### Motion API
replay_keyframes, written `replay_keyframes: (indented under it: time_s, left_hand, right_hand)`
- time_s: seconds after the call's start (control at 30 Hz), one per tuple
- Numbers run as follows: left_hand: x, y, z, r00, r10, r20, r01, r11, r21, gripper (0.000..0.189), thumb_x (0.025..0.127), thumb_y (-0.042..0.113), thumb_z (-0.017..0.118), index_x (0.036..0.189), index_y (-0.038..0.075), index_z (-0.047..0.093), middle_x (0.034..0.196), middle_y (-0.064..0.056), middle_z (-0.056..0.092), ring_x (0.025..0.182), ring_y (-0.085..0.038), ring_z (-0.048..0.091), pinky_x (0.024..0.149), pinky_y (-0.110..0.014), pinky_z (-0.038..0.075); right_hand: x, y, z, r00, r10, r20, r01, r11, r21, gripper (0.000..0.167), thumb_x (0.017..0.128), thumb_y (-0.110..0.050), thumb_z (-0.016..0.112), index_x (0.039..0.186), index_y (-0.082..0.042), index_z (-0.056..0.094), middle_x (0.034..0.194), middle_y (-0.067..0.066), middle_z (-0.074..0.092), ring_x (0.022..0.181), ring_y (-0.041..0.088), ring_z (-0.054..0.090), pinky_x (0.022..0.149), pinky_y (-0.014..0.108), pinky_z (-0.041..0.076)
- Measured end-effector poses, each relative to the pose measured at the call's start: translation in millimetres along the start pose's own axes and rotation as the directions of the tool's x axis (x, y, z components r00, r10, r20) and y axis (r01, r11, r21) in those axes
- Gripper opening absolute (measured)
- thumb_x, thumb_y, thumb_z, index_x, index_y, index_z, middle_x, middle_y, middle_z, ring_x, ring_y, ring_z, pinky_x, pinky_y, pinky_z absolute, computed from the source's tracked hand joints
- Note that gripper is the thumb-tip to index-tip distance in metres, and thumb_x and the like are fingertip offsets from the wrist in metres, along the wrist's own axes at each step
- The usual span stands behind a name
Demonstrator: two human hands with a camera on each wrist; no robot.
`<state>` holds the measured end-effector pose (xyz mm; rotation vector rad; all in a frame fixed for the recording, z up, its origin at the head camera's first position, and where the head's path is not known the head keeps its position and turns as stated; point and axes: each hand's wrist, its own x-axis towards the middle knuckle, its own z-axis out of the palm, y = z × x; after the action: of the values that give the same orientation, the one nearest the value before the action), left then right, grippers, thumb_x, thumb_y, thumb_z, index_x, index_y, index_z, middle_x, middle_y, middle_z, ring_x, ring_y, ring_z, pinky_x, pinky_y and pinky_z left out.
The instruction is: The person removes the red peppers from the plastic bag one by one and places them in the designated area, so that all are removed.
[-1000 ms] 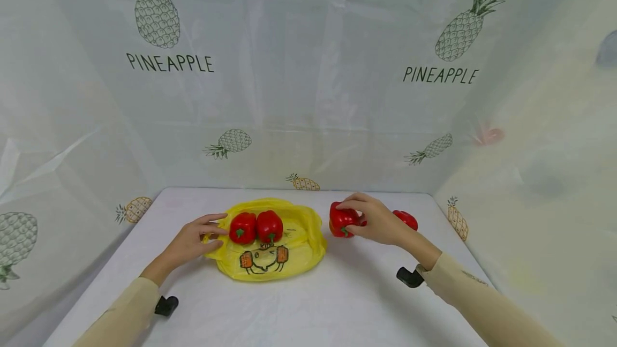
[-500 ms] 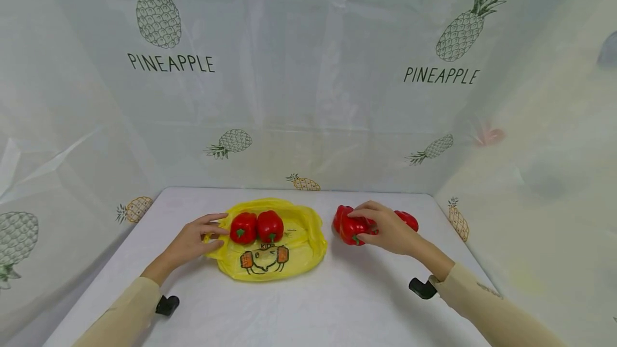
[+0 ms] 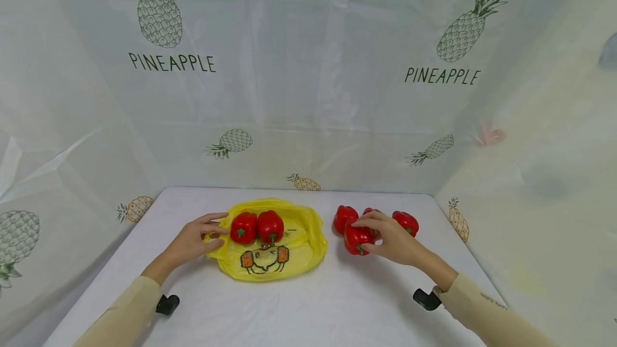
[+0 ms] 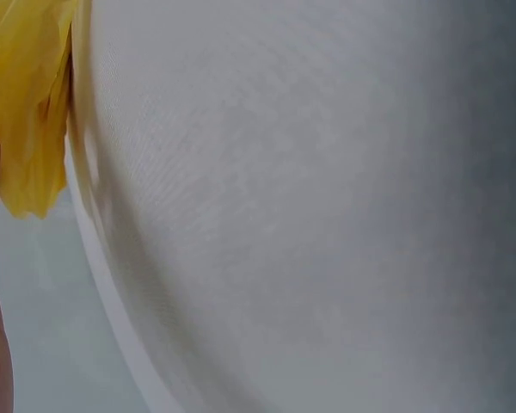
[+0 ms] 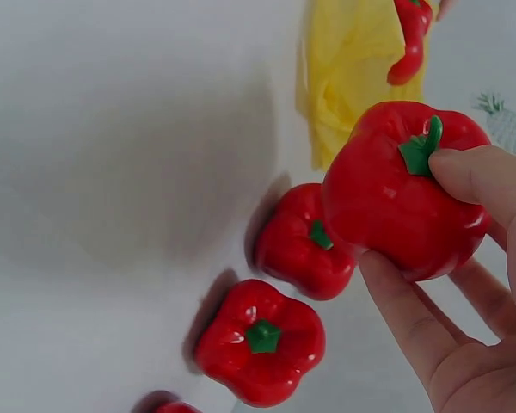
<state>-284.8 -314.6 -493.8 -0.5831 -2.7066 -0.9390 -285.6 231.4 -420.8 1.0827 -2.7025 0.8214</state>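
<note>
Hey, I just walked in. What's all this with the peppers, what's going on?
A person's right hand is holding a red pepper with thumb and fingers near its green stem. Their left hand touches the left edge of a yellow plastic bag. Two more peppers lie side by side at the bag; whether in it or on it is hard to tell. Three other peppers are on the white table, by the right hand.

L grip (image 3: 195, 239) loose, fingers (image 3: 214, 217) apart; R grip (image 3: 396, 237) curled, thumb (image 5: 482, 178) opp. fingertips (image 5: 383, 271); both arms (image 3: 118, 312) fwd.
</note>
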Motion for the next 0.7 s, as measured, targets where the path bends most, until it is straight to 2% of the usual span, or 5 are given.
replay_keyframes:
  time_s: [0.27,0.47,0.7]
  left_hand:
    - [-1.2,1.6,-2.0,1.0,0.002,0.002,-0.002,1.0,-0.002,0.021,0.092,0.018,0.085,0.113,0.021,0.084,0.153,-0.01,0.059,0.128,-0.038,0.062,0.092,-0.036,0.059]
    - [-1.0,1.4,-1.5,1.0,-0.003,0.007,0.003,1.0,0.013,0.022,0.091,0.017,0.085,0.113,0.02,0.084,0.154,-0.01,0.059,0.13,-0.038,0.061,0.093,-0.037,0.059]
    - [-1.6,5.4,-1.7,1.0,-0.007,-0.002,0.007,1.0,0.001,0.022,0.091,0.015,0.085,0.112,0.019,0.085,0.154,-0.011,0.059,0.127,-0.038,0.063,0.094,-0.038,0.059]
  right_hand:
    - [-6.4,2.8,6.6,0.999,0.044,0.02,-0.044,0.999,0.014,0.052,0.086,-0.013,0.09,0.134,-0.016,0.072,0.135,0.006,0.065,0.119,0.027,0.065,0.082,0.032,0.064]
    - [-11.6,6.7,11.9,0.999,0.035,0.035,-0.037,0.998,0.044,0.052,0.086,-0.012,0.09,0.134,-0.014,0.072,0.134,0.007,0.065,0.117,0.028,0.065,0.08,0.027,0.063]
    - [-14.6,8.6,17.5,0.995,0.063,0.073,-0.067,0.996,0.052,0.05,0.087,-0.011,0.089,0.134,-0.015,0.072,0.135,0.005,0.064,0.12,0.027,0.064,0.082,0.025,0.062]
